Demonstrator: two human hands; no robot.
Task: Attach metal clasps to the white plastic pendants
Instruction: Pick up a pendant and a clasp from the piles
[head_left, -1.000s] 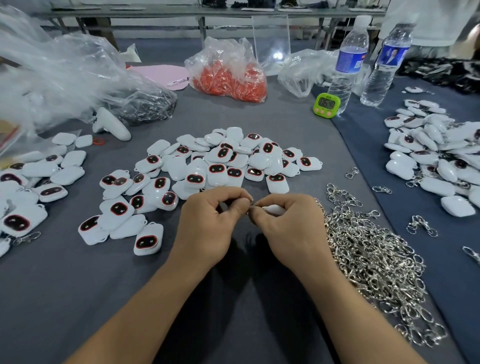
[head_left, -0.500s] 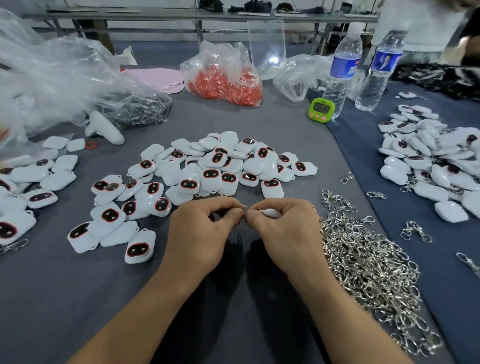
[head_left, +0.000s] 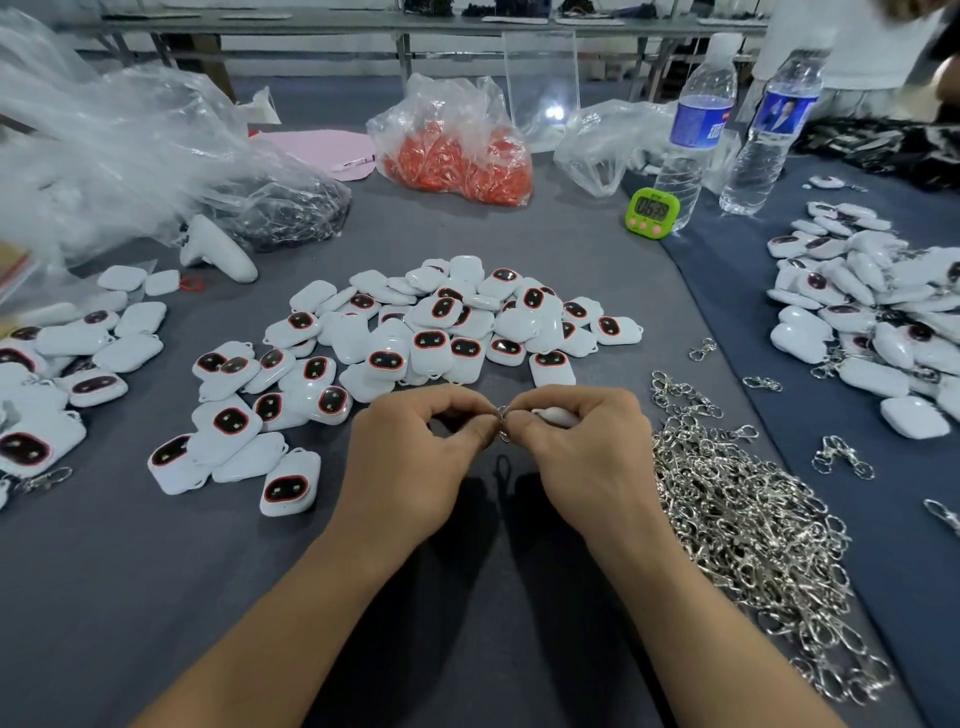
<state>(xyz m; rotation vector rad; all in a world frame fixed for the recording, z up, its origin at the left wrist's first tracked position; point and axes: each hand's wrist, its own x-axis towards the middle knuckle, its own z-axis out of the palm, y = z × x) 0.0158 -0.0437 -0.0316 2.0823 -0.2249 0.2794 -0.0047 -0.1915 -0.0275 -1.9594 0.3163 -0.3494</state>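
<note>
One grey desk (head_left: 130, 597) carries a heap of white pendants (head_left: 441, 322) in the middle and a pile of metal clasps (head_left: 743, 519) at the right. Before the heap, the right hand (head_left: 587, 457) curls its fingers round one pendant (head_left: 558, 415). The left hand (head_left: 410, 462) pinches a small clasp ring (head_left: 503, 415) against it.

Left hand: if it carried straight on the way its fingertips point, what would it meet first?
The left hand points rightward: first the metal clasp it seems to pinch, then almost at once the right hand, which grips a white pendant.
</note>
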